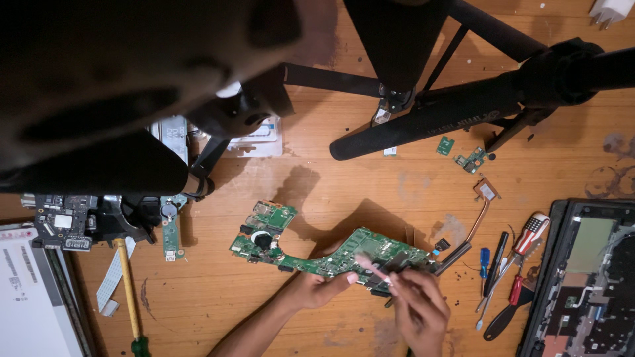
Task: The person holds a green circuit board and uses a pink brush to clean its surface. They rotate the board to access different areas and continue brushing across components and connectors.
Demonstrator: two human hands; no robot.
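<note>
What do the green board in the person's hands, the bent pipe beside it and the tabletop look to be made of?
Green board: probably rigid laminate with a semi-gloss green coating, studded with black parts.
Bent pipe: looks like copper, by its dull orange-brown metal colour.
Tabletop: wood or wood-look veneer, judging by its grain lines; the finish is worn and stained.
</note>
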